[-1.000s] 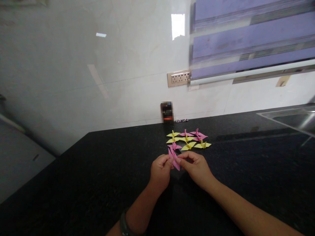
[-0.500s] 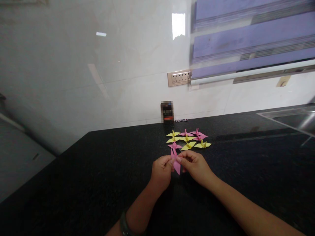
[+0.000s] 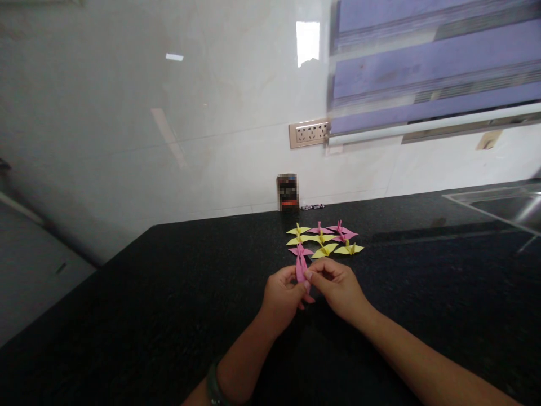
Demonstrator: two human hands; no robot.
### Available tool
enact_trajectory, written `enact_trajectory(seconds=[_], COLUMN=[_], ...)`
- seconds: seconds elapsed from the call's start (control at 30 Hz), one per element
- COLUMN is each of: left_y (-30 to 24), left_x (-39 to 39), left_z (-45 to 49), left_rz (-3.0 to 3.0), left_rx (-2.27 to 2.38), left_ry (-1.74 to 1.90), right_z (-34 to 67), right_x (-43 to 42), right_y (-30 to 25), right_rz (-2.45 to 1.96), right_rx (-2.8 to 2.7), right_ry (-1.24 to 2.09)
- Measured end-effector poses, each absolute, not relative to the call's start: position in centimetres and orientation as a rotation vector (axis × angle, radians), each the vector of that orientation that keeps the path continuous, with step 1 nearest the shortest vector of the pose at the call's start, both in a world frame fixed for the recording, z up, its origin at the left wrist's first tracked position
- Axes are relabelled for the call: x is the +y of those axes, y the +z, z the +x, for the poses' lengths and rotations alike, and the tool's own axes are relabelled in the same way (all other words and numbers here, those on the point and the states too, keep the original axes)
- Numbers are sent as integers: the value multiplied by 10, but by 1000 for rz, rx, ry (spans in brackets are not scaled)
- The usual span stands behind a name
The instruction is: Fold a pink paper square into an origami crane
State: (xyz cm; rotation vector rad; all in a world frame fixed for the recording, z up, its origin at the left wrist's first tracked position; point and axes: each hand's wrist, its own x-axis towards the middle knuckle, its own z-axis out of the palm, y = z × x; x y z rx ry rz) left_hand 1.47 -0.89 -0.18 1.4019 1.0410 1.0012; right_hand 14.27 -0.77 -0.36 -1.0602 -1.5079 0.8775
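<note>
Between my two hands is a folded piece of pink origami paper [image 3: 301,269], long and narrow, with its tip pointing away from me. My left hand [image 3: 284,296] is closed on its left side and near end, the thumb lying over the lower part. From the right, my right hand [image 3: 338,285] pinches its edge between thumb and forefinger. Just beyond the fingers, several finished paper cranes stand in rows: a pink crane [image 3: 300,251] is nearest, with a yellow crane [image 3: 324,250] to its right. The paper's lower end is partly covered by my left fingers.
The cranes stand on a black countertop [image 3: 190,270]. Against the wall are a small blurred box [image 3: 288,193] and a black-and-white patterned stick [image 3: 313,207]. A socket panel [image 3: 309,133] is above. At the right is a sink edge [image 3: 486,211].
My left hand has shifted toward the right and slightly nearer, its thumb now over the paper's lower end. The pink paper looks narrower. My right hand keeps its pinch.
</note>
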Motion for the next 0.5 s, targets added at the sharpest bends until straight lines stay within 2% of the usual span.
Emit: enact_trajectory(seconds=[0.5], left_y=[-2], left_x=[-6], left_z=[12], left_rz=[1436], left_rx=[992], left_ry=[1031], right_z=[145], right_x=[-4], right_y=[-4], right_rz=[-936], right_rx=[-1450], right_ry=[1163])
